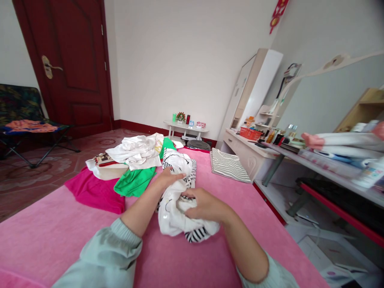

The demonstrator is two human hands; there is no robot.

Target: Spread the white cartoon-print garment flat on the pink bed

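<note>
A crumpled white garment with black stripes and print (171, 208) lies bunched on the pink bed cover (168, 264) in front of me. My left hand (171, 179) grips its upper middle, thumb stretched across the cloth and the other fingers partly hidden. On the right side, my right hand (204, 205) is curled into a fold of the same garment, its fingertips partly inside the cloth. The garment's striped part shows at its near end and along its far right edge.
Left of the garment is a heap of clothes: a white one (135, 150), a green one (136, 180) and a magenta one (93, 190). A folded striped garment (229, 166) lies at the bed's right edge, near a white dresser (246, 150). A folding chair (27, 124) stands left.
</note>
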